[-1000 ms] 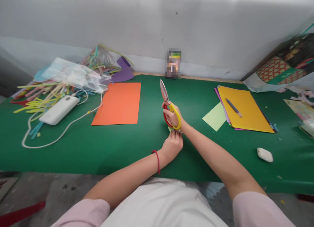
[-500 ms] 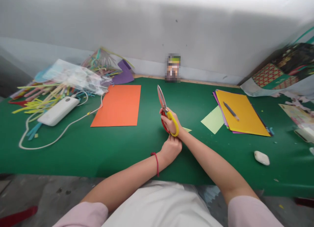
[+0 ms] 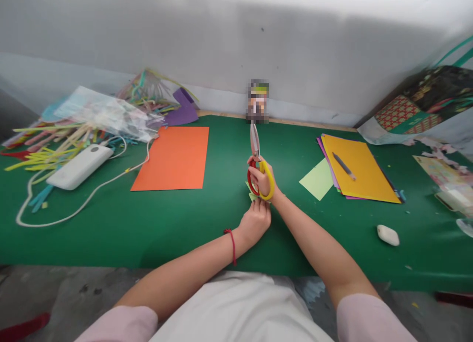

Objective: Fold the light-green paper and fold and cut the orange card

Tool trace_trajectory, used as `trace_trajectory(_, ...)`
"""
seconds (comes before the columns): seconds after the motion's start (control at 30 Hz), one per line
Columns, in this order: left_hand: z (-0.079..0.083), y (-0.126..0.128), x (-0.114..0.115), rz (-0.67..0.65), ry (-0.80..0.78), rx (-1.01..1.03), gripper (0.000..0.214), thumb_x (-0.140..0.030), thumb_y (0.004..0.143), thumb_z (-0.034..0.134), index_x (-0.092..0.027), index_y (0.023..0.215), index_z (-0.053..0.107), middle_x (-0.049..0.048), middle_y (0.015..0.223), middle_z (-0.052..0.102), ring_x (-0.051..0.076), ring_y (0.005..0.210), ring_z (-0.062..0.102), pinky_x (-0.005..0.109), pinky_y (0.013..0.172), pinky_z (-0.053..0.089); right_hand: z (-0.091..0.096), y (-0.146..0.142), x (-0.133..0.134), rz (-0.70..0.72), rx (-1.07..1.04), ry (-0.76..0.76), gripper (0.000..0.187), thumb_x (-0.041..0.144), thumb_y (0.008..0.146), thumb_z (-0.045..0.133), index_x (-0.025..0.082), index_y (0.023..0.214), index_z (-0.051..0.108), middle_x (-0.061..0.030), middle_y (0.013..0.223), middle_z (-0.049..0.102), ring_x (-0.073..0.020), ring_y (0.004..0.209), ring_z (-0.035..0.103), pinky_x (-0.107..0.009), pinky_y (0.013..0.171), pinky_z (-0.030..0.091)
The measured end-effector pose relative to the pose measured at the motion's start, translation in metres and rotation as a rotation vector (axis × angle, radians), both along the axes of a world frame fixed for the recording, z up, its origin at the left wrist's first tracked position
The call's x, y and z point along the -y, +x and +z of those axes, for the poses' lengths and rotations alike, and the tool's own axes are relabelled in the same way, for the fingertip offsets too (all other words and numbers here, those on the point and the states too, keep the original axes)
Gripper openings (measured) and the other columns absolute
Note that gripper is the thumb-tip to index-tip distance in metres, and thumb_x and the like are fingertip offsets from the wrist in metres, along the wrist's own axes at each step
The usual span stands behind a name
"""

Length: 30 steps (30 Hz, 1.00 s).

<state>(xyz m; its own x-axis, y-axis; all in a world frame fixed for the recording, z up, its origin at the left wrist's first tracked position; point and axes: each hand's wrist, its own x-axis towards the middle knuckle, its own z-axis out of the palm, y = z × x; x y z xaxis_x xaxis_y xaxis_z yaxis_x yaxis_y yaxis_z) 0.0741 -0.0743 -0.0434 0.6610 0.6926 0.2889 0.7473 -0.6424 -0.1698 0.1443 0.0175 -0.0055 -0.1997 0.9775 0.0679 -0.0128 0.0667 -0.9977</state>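
Head view: a green table [image 3: 121,238] carries an orange sheet [image 3: 173,159], flat, left of centre. Scissors [image 3: 255,153], blades [image 3: 254,139] pointing forward, are gripped by their handles [image 3: 272,184] in the right hand [image 3: 263,180] above the table's middle; just nearer, the left hand [image 3: 254,222] curls its fingers at a small, partly hidden pale-green paper [image 3: 253,197], whether pinching it I cannot tell.

1 L hand [image 3: 254,224], 1 R hand [image 3: 262,182] (2 tot.), 1 pr scissors [image 3: 255,146]. Also 1 orng sheet [image 3: 173,160], 1 paper stack [image 3: 364,177], 1 pen [image 3: 344,166], 1 pwr bank [image 3: 79,168], 1 wht case [image 3: 388,235].
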Motion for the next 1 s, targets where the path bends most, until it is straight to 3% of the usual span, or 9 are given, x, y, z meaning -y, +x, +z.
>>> trace_trajectory(0.17,0.001,0.0,0.0,-0.003,-0.036,0.009,0.034,0.0,0.085,0.04,0.001,0.113,0.059,0.0228,0.107,0.067,0.025,0.101,0.065,0.035,0.087,0.052,0.001,0.002,0.001,-0.098,-0.074,-0.044,0.015,0.028,0.073,0.051,0.024,0.085,0.044,0.0125,0.041,0.028,-0.0076,0.03,0.023,-0.023,0.032,0.019)
trace_trajectory(0.43,-0.001,0.0,-0.001,0.0,-0.027,-0.023,0.038,0.0,0.085,0.038,0.001,0.115,0.059,0.022,0.112,0.066,0.025,0.104,0.064,0.034,0.088,0.051,-0.003,0.016,-0.004,-0.121,0.127,0.115,0.011,0.025,0.074,0.053,0.024,0.083,0.048,0.0069,0.054,0.038,-0.0104,0.044,0.037,-0.023,0.042,0.029)
trace_trajectory(0.7,-0.001,-0.001,-0.001,-0.006,-0.054,-0.01,0.041,0.002,0.083,0.036,0.0,0.118,0.058,0.0237,0.115,0.063,0.025,0.109,0.061,0.036,0.089,0.051,-0.004,0.024,-0.009,-0.154,0.092,0.074,0.013,0.026,0.075,0.052,0.024,0.087,0.047,0.0082,0.051,0.036,-0.0105,0.041,0.034,-0.024,0.041,0.027)
trace_trajectory(1.0,0.0,0.0,-0.001,-0.007,-0.044,-0.026,0.041,0.002,0.083,0.037,0.0,0.118,0.059,0.0227,0.114,0.064,0.025,0.108,0.062,0.036,0.089,0.051,0.004,0.032,-0.005,-0.196,0.023,0.01,0.013,0.027,0.074,0.053,0.024,0.084,0.045,0.0121,0.04,0.029,-0.0076,0.027,0.023,-0.024,0.031,0.018)
